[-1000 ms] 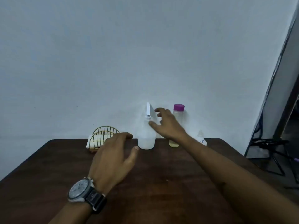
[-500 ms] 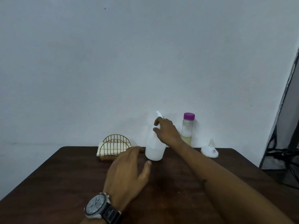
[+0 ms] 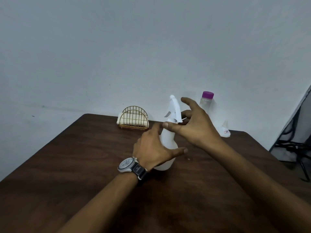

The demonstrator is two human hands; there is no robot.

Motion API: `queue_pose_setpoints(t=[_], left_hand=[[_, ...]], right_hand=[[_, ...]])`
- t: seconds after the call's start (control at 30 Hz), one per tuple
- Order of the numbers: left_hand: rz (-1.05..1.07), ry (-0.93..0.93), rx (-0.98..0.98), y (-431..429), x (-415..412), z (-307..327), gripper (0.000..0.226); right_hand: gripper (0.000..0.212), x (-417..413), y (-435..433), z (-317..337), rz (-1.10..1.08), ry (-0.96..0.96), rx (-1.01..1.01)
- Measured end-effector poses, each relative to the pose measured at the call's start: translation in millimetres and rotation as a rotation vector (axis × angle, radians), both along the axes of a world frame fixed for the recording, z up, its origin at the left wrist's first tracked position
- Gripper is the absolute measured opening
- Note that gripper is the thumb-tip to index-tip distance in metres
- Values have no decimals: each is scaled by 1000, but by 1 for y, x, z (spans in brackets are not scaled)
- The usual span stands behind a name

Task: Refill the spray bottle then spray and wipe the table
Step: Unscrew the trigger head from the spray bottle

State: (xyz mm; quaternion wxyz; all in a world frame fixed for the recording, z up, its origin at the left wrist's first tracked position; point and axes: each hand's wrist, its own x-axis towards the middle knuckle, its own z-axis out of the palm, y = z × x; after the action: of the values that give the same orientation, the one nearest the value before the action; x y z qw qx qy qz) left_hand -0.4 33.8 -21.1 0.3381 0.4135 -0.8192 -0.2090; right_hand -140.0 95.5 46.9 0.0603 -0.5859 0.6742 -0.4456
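Left hand, right hand (fingers splayed)

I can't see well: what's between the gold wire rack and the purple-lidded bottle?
Head view: the translucent white plastic spray bottle, with the right hand at its top.

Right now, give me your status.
Left hand holds translucent white plastic spray bottle. Right hand at its neck, grip unclear. Sprayer head on. Nothing blocking.
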Motion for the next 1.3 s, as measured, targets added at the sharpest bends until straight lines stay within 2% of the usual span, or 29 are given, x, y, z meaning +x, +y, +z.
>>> queue_pose_setpoints(t=[0.1, 0.2, 0.3, 0.37, 0.43, 0.47, 0.53, 0.6, 0.67, 0.73, 0.87, 0.97, 1.03, 1.17, 1.3], left_hand=[[13, -9, -40, 12, 4, 5, 48], [-33, 46, 8, 24, 12, 11, 39], [-146, 74, 50, 36, 22, 18, 31], [-174, 52, 57, 41, 28, 23, 29], [-149, -5, 54, 46, 33, 27, 30], [-131, -46, 46, 48, 35, 29, 34], [-121, -114, 26, 52, 37, 32, 40], [-129, -148, 30, 54, 39, 34, 42], [-139, -184, 41, 55, 43, 34, 45], [-145, -199, 46, 55, 45, 33, 46], [-126, -206, 28, 53, 46, 33, 49], [-131, -242, 26, 50, 44, 31, 45], [-124, -244, 34, 47, 45, 29, 41], [-127, -250, 35, 46, 42, 27, 47], [-115, -277, 25, 45, 38, 24, 49]], right_hand=[[99, 13, 15, 3, 6, -55, 25], [87, 19, 30, 6, 50, -114, 59], [83, 20, 44, 10, 221, -207, 79], [90, 17, 52, 15, 321, -241, 131], [106, 16, 59, 24, 316, -250, 199], [113, 18, 62, 28, 261, -194, 208], [119, 20, 64, 33, 123, 57, 192], [112, 22, 64, 34, 107, 196, 164], [101, 19, 64, 36, 204, 154, 187], [101, 16, 66, 39, 303, 80, 244], [109, 23, 62, 37, 159, 179, 269], [95, 19, 61, 36, 248, 117, 282], [102, 16, 60, 39, 293, 64, 308], [101, 18, 56, 36, 192, 169, 324], [107, 17, 55, 36, 205, 106, 350]])
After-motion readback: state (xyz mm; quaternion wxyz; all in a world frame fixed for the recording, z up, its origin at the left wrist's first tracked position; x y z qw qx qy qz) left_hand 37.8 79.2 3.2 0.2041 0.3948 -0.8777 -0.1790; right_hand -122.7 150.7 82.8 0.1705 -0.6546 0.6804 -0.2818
